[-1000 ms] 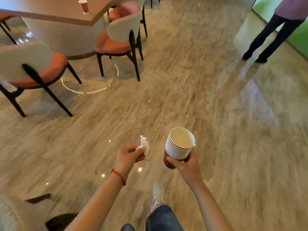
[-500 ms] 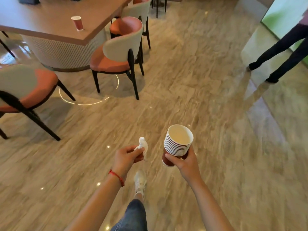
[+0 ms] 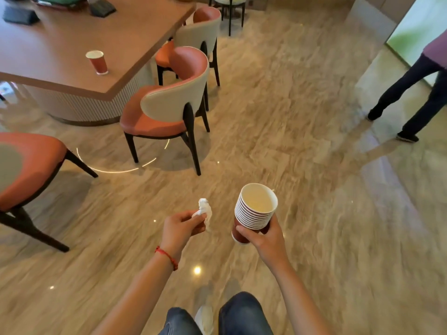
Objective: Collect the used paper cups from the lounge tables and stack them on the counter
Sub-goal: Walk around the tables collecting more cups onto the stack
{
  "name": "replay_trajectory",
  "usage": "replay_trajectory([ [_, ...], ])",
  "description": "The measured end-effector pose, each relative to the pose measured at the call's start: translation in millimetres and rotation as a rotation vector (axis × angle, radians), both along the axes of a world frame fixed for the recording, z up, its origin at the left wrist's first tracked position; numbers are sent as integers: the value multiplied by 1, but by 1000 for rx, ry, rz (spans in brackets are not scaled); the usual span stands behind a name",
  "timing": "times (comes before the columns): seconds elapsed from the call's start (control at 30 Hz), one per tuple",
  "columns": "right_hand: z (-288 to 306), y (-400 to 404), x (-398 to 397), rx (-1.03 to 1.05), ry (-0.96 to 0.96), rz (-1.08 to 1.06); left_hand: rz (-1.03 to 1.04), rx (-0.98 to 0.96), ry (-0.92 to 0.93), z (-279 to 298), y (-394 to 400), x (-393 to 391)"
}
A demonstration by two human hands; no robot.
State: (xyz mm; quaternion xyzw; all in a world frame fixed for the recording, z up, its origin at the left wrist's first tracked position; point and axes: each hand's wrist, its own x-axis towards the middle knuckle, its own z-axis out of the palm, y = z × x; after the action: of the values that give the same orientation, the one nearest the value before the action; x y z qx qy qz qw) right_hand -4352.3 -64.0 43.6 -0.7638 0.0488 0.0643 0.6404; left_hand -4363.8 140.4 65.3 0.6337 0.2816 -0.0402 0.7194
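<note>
Carrying a cup stack (image 3: 255,211) in the right hand (image 3: 266,238), left hand (image 3: 180,227) pinching a tissue (image 3: 205,211); 1 cup (image 3: 97,62) at 11 o'clock could topple if grabbed clumsily.

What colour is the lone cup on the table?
Dark red with a white rim, the cup; head view.

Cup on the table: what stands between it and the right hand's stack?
In the head view, a chair and bare floor separate cup from stack.
</note>
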Motion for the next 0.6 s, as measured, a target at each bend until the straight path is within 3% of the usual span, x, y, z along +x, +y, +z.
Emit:
replay_trajectory([
  [0.6, 4, 33, 311, 11, -15, 258, 266, -18, 25, -4, 23, 250],
])
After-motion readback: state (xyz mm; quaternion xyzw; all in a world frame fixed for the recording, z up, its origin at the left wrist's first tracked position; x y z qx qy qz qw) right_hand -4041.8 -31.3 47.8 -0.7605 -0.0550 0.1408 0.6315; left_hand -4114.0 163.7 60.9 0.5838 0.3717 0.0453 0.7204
